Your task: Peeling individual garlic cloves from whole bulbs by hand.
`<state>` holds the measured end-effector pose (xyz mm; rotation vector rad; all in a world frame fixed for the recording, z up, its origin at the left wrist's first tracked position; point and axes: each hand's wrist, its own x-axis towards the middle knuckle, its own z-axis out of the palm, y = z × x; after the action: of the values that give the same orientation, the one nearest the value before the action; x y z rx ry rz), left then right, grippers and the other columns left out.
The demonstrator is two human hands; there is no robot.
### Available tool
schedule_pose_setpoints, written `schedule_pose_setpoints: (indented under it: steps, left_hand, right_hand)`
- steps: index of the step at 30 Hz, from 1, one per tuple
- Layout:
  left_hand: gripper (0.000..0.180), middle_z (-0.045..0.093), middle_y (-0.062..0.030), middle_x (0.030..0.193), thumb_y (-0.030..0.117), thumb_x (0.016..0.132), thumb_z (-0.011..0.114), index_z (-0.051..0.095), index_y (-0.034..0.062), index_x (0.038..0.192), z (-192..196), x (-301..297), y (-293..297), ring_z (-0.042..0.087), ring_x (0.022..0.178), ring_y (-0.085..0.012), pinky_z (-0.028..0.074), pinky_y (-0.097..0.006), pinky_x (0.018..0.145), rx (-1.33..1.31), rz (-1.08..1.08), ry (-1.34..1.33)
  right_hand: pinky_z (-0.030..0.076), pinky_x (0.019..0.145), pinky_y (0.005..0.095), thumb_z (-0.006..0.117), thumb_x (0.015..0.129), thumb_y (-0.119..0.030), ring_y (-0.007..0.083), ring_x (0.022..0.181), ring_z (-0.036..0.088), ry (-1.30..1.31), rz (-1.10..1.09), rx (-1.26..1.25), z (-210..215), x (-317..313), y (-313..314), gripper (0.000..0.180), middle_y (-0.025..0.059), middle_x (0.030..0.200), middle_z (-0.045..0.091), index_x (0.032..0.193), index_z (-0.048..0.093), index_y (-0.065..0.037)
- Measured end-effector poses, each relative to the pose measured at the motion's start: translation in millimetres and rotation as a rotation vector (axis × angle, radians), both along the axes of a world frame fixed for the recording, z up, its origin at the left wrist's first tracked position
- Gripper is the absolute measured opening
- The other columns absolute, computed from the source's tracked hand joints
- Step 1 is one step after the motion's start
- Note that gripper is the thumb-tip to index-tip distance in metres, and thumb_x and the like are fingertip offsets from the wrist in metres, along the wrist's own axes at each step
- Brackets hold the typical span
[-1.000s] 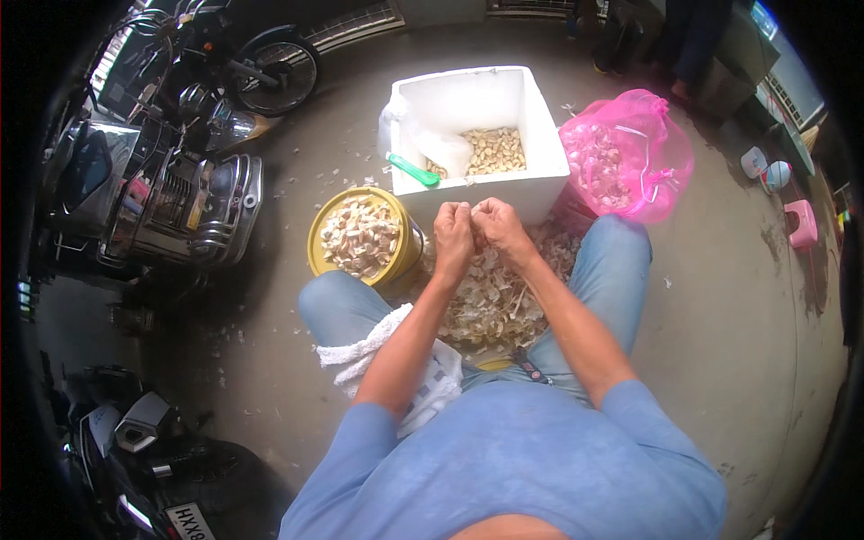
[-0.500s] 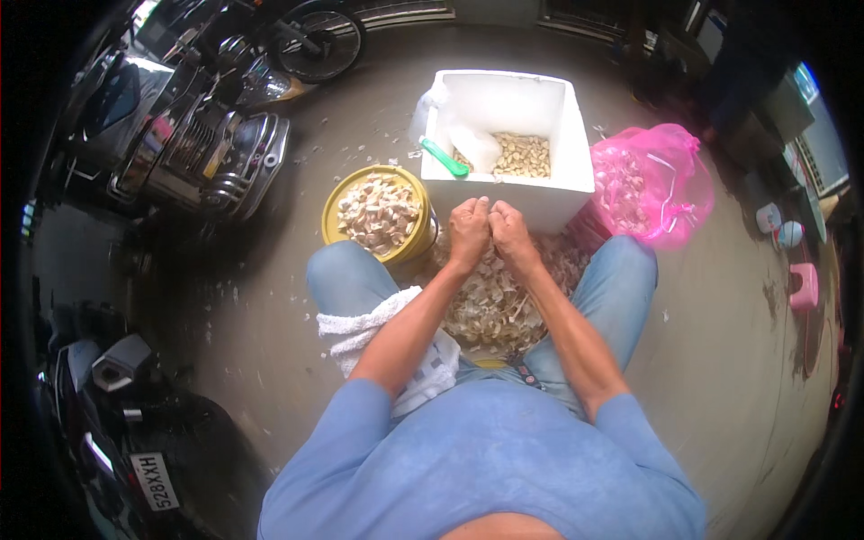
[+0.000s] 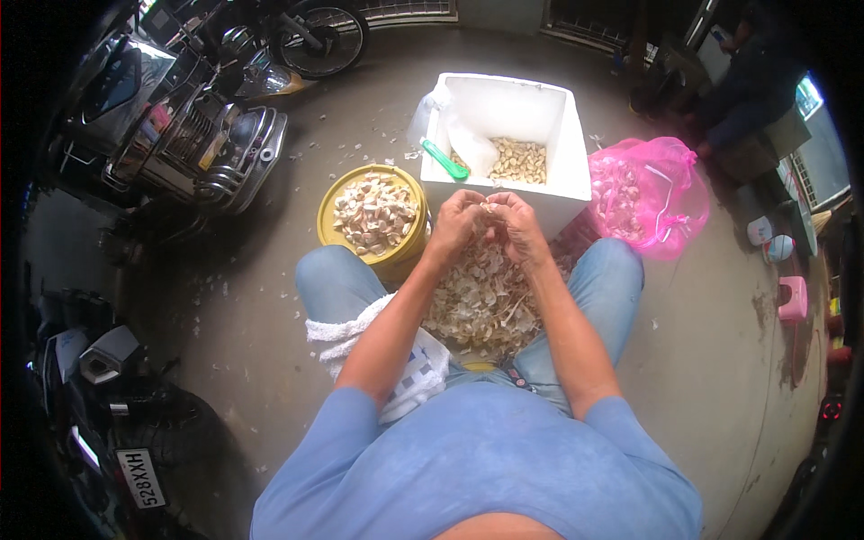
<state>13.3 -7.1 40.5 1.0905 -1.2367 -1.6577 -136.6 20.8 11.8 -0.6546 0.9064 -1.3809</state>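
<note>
My left hand (image 3: 457, 223) and my right hand (image 3: 515, 221) meet in front of me, fingers pinched together on a small garlic clove (image 3: 489, 208). Below them, between my knees, lies a heap of papery garlic skins (image 3: 481, 301). A white foam box (image 3: 549, 184) just beyond my hands holds peeled cloves (image 3: 517, 160), a green-handled tool (image 3: 445, 161) and a clear plastic bag. To the left of my hands stands a yellow bucket (image 3: 396, 256) filled with garlic pieces (image 3: 373, 212).
A pink plastic bag (image 3: 650, 200) with garlic lies right of the box. A white cloth (image 3: 409, 364) rests on my left thigh. Parked motorbikes (image 3: 193, 135) line the left side. Skins litter the concrete floor. A pink stool (image 3: 794, 299) and another person (image 3: 747, 85) sit at the right.
The view has shifted, so the box and bucket sit lower in the picture. My hands stay together at the clove with small finger movements.
</note>
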Motion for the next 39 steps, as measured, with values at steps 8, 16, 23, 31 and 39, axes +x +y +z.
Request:
schedule_pose_setpoints:
  steps: [8, 16, 23, 31, 39]
  left_hand:
    - [0.028, 0.059, -0.0032, 0.073, 0.023, 0.105, 0.056, 0.058, 0.0, 0.089, -19.0, 2.0, -4.7, 0.058, 0.062, -0.0091, 0.047, -0.029, 0.051, -0.137, 0.082, -0.098]
    - [0.028, 0.059, 0.0004, 0.074, 0.026, 0.104, 0.059, 0.059, 0.0031, 0.088, -36.5, -12.6, -4.1, 0.054, 0.063, -0.0061, 0.045, -0.025, 0.053, -0.197, 0.119, -0.031]
    - [0.026, 0.055, 0.0026, 0.07, 0.029, 0.105, 0.058, 0.055, 0.0111, 0.087, -48.1, -14.6, 3.4, 0.05, 0.055, -0.0052, 0.041, -0.021, 0.046, 0.063, 0.141, 0.338]
    - [0.035, 0.058, -0.0032, 0.064, 0.015, 0.101, 0.058, 0.057, 0.0017, 0.069, -68.9, -23.6, -3.5, 0.048, 0.059, -0.0096, 0.041, -0.032, 0.052, -0.001, 0.441, 0.117]
    - [0.025, 0.059, -0.006, 0.072, 0.008, 0.096, 0.056, 0.062, -0.0012, 0.074, -101.0, -16.1, -12.8, 0.054, 0.063, -0.0153, 0.043, -0.039, 0.052, 0.299, 0.496, 0.195]
  right_hand:
    - [0.046, 0.043, 0.0237, 0.058, 0.104, -0.032, 0.008, 0.053, 0.057, 0.415, 0.059, -0.108, 17.4, 15.3, 8.9, 0.028, 0.0016, 0.076, 0.058, 0.104, 0.056, -0.004]
    - [0.04, 0.045, 0.0255, 0.057, 0.105, -0.029, 0.0064, 0.053, 0.047, 0.602, -0.013, -0.132, -4.1, 6.9, -1.2, 0.029, -0.0019, 0.07, 0.052, 0.091, 0.058, -0.004]
    - [0.043, 0.051, 0.0334, 0.052, 0.107, -0.032, 0.0099, 0.058, 0.052, 0.622, -0.035, -0.095, -6.3, 19.0, -6.2, 0.037, 0.0005, 0.067, 0.049, 0.083, 0.051, -0.004]
    - [0.045, 0.061, 0.0465, 0.05, 0.105, -0.029, 0.0373, 0.064, 0.055, 1.127, -0.219, -0.3, -33.5, 34.1, -14.8, 0.038, 0.0256, 0.074, 0.056, 0.085, 0.052, 0.003]
    - [0.047, 0.07, 0.0517, 0.053, 0.102, -0.035, 0.0471, 0.076, 0.061, 1.088, -0.127, -0.179, -45.6, 47.0, -10.2, 0.045, 0.0314, 0.08, 0.061, 0.085, 0.056, 0.007]
